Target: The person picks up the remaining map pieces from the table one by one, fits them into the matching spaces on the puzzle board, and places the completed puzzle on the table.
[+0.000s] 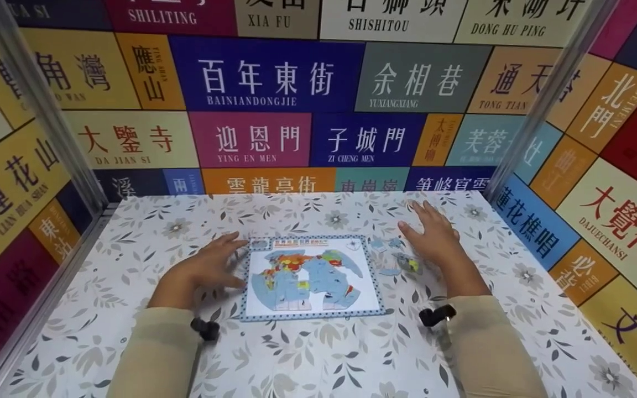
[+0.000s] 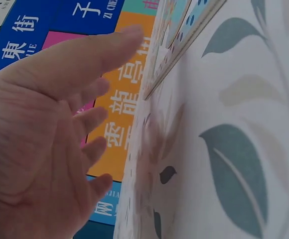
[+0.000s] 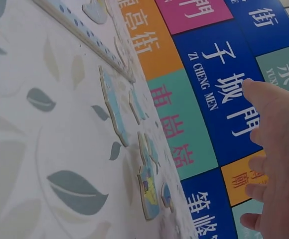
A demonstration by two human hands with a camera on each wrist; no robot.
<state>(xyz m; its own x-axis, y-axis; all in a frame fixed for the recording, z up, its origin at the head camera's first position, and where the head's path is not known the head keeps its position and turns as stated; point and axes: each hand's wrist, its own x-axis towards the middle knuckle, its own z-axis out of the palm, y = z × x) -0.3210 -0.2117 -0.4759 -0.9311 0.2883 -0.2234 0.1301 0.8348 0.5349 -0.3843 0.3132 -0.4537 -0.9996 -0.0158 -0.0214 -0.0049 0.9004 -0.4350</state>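
A world map puzzle board (image 1: pixel 374 287) with a dotted blue border lies flat on the table, partly filled with map pieces and with white gaps showing between them. Just left of the board, my left hand (image 1: pixel 208 268) hovers with fingers spread, holding nothing. My right hand (image 1: pixel 434 235) is held to the right, fingers apart and nothing in them. Between that hand and the board lie several loose puzzle pieces (image 1: pixel 389 271), mostly light blue. One of these, a piece with a yellow-green patch (image 3: pixel 148 191), shows up close in the right wrist view.
A tablecloth (image 1: pixel 324 354) with leaves and flowers covers the table. Behind and beside it stand panels (image 1: pixel 263 72) of coloured blocks with Chinese lettering. Metal posts (image 1: pixel 539 99) rise at the back corners. A black wrist device (image 1: pixel 437 315) sits by each sleeve.
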